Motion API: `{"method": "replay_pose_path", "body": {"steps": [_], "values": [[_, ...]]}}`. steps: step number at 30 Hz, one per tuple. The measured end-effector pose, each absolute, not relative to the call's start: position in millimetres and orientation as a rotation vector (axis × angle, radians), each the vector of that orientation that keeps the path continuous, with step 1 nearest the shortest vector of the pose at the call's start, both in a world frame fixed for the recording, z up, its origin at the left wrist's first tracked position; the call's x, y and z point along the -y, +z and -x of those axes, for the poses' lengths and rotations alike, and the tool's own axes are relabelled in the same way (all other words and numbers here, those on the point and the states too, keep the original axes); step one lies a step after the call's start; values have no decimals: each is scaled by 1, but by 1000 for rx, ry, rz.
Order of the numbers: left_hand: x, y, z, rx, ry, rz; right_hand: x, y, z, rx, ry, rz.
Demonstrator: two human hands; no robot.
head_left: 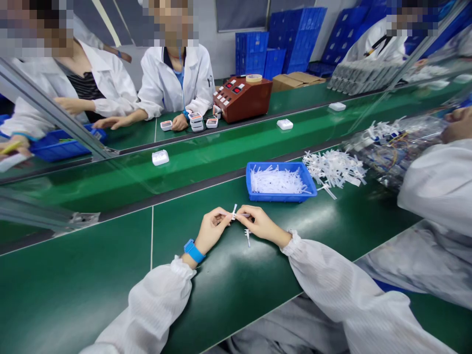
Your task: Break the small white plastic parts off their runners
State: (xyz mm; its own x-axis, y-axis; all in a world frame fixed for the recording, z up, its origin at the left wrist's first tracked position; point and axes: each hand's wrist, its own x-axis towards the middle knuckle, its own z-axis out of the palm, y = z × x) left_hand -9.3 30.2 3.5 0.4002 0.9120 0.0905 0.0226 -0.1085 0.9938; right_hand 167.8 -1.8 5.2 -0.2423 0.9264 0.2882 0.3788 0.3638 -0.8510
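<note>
My left hand (212, 230) and my right hand (262, 225) meet over the green table, fingertips pinched together. Between them is a small white plastic piece (234, 215) with a translucent strip sticking up. Both hands grip it; its finer shape is too small to make out. Just below my right hand, a similar white piece with a strip (248, 238) lies on the table. Beyond my hands stands a blue tray (282, 198) filled with translucent strips (276, 179). A loose heap of white plastic pieces (334, 168) lies to the tray's right.
A green conveyor belt (221, 147) carries several white cases, one (160, 157) at left. Across it, co-workers in white coats sit near a brown-red test box (247, 101). A co-worker's sleeve (438, 182) and bagged wired parts (387, 152) are at right. A metal post (55, 103) slants at left.
</note>
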Motion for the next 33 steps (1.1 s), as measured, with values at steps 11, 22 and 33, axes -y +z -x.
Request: {"method": "replay_pose_path", "body": {"steps": [11, 22, 33], "values": [[-31, 2, 9, -893, 936, -1440, 2, 5, -167, 1777, 860, 1124], [-31, 5, 8, -876, 904, -1444, 3, 4, -169, 1782, 930, 1128], [-31, 6, 10, -867, 884, -1459, 4, 3, -169, 1792, 901, 1126]]}}
